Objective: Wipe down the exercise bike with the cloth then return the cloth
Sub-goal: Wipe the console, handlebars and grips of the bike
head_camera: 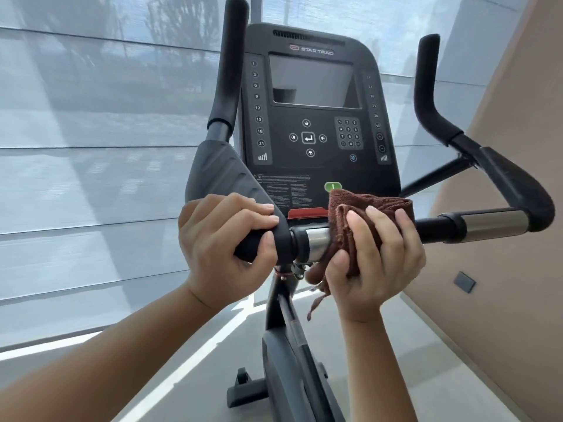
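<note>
Head view: your left hand [225, 239] clenches padded grip of exercise bike [316, 123], likely to steady it. Your right hand [374, 257] wraps brown cloth [350, 214] around chrome handlebar [316, 242] below console, pressing for wipe.

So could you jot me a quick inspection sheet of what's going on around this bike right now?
Surface: handlebar crossbar, black with shiny metal sleeves; no table in view.
Job's things: brown cloth folded around the bar's middle; exercise bike console, screen dark.
Clutter: nothing seen.
Hands: left hand grips the black left grip; right hand squeezes the cloth against the bar.
Cables: thin wiring under the bar at the stem, details unclear.
Surroundings: window blinds behind; beige wall to the right with a small dark plate.
</note>
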The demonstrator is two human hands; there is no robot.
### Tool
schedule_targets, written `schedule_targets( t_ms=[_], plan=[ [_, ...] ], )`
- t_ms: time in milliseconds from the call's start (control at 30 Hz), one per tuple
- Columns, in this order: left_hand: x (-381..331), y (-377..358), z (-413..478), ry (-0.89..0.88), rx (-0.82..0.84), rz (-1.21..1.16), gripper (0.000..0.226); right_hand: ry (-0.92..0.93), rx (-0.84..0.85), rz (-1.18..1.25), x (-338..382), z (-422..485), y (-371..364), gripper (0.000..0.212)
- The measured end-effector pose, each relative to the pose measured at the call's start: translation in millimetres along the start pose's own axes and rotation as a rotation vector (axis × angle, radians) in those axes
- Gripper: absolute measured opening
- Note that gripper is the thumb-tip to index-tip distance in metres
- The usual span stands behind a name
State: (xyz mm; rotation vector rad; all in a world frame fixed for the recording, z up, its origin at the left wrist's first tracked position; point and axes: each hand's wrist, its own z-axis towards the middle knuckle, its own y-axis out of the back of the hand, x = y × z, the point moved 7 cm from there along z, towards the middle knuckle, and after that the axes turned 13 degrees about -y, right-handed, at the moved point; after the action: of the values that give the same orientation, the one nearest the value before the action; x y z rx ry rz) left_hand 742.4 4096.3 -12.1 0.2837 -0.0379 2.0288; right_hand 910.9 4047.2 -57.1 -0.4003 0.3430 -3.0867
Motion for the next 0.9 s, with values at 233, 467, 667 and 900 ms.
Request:
schedule_targets(
  t_ms=[233,467,667,900],
  plan=[
    [0.4,1.7,0.7,-0.033,-0.045,0.011,0.024,-0.166,0.312,-0.084,-14.7,29.4,-1.2,0.034],
    [0.6,4.1,-1.9,-0.033,-0.009,-0.005,0.022,-0.06,0.623,-0.072,46.6,29.3,-15.3,0.029],
    [1.8,5.2,-1.6,-0.048,0.014,-0.04,0.021,-0.19,0.745,-0.147,-15.0,55.1,-12.0,0.033],
    [4.1,3.8,-3.1,-0.087,-0.072,-0.04,0.017,-0.36,0.704,-0.216,-32.1,49.9,-7.9,0.041]
  ],
)
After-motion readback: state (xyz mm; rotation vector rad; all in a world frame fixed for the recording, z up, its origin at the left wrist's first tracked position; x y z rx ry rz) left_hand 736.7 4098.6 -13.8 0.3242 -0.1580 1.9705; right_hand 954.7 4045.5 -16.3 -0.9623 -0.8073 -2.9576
